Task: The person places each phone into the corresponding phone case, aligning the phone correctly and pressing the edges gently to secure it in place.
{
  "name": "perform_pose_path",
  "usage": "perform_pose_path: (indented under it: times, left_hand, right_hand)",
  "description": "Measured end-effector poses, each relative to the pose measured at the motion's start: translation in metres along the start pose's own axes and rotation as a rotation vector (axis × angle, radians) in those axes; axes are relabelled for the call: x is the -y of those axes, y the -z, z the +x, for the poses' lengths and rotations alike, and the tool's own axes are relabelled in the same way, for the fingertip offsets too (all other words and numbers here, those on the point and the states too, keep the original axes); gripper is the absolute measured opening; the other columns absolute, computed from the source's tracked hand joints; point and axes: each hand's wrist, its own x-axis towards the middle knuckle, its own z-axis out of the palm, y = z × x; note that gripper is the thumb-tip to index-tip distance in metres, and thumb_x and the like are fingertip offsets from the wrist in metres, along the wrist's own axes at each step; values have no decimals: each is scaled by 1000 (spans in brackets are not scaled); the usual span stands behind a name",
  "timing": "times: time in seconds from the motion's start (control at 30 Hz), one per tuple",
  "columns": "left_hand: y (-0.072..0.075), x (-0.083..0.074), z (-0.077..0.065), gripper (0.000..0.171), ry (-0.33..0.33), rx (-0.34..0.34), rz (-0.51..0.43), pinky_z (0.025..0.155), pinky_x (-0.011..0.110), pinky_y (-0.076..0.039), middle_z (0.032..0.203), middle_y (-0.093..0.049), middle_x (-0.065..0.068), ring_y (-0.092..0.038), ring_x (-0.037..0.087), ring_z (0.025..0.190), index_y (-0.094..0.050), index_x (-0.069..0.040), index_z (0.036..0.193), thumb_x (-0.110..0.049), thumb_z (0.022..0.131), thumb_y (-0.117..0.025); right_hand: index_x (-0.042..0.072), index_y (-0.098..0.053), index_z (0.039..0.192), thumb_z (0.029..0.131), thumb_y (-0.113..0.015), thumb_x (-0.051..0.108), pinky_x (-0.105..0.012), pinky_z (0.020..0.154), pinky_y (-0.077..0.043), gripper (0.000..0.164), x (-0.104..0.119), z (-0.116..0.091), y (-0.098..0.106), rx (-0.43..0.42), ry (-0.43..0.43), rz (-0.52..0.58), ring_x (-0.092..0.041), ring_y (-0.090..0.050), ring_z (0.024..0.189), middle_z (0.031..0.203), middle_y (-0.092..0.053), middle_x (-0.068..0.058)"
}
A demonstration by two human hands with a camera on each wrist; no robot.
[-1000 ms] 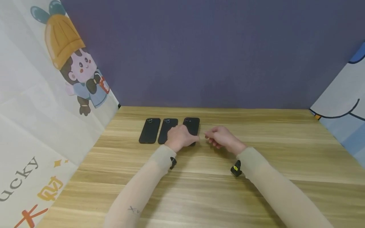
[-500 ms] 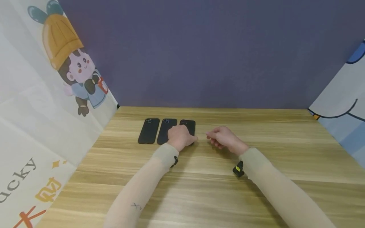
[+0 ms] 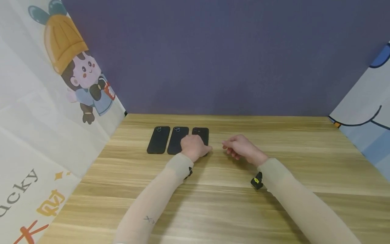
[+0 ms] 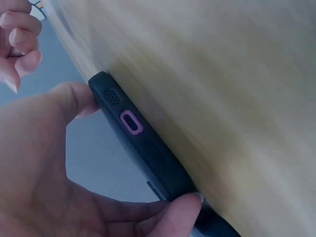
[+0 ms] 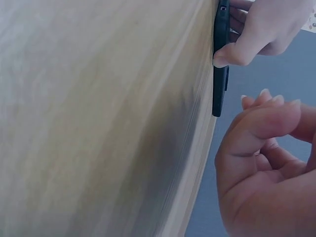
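Three phones in black cases lie face down in a row in the head view: the left phone (image 3: 158, 140), the middle phone (image 3: 176, 140) and the right phone (image 3: 203, 132). My left hand (image 3: 195, 147) reaches over the right phone and holds it by its long edges, thumb on one side and fingers on the other. In the left wrist view the bottom end of that phone (image 4: 143, 143) shows a port with a purple surround. My right hand (image 3: 243, 148) hovers to the right of it, its fingers loosely curled around nothing.
The wooden table (image 3: 274, 135) runs back to a dark blue panel (image 3: 225, 57). A white cloth (image 3: 55, 135) with a cartoon figure borders the left side, and another printed cloth (image 3: 362, 98) the right.
My left hand has slid the right phone left, closer to the middle phone; it has barely moved in the last half second. My right hand has drifted slightly right.
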Motion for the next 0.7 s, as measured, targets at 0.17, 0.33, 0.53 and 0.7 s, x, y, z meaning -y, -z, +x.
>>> perform_pose_path:
  times: [0.17, 0.33, 0.53, 0.7]
  left_hand:
    - [1, 1, -2, 61, -10, 19, -26, 61, 32, -52, 104, -69, 10, -62, 22, 87, -75, -12, 84, -71, 88, -58]
    - [2, 4, -8, 71, -26, 17, -68, 80, 41, -56, 128, -61, 20, -59, 33, 114, -74, -3, 116, -67, 94, -54]
    - [4, 12, -14, 79, -61, -110, -115, 85, 48, -54, 121, -55, 22, -56, 37, 111, -53, 5, 140, -62, 101, -46]
    - [5, 20, -16, 71, -151, -232, -106, 92, 49, -49, 121, -56, 21, -54, 37, 113, -56, 2, 136, -60, 103, -43]
  right_hand:
    - [-9, -66, 109, 105, -57, 29, -26, 52, -47, 40, -1, -2, 4, -8, 2, 8, -12, -50, 57, 74, -58, -6]
    - [-11, -64, 111, 105, -56, 24, -29, 58, -55, 37, -2, -7, 11, -58, 17, -29, -15, -57, 62, 76, -60, -8]
    - [-12, -62, 120, 106, -52, 20, -37, 73, -60, 37, 3, -16, 25, -112, 57, -110, -20, -64, 75, 89, -64, -15]
    - [-8, -63, 123, 107, -51, 30, -41, 83, -55, 43, 6, -24, 40, -197, 107, -273, -26, -66, 92, 108, -67, -22]
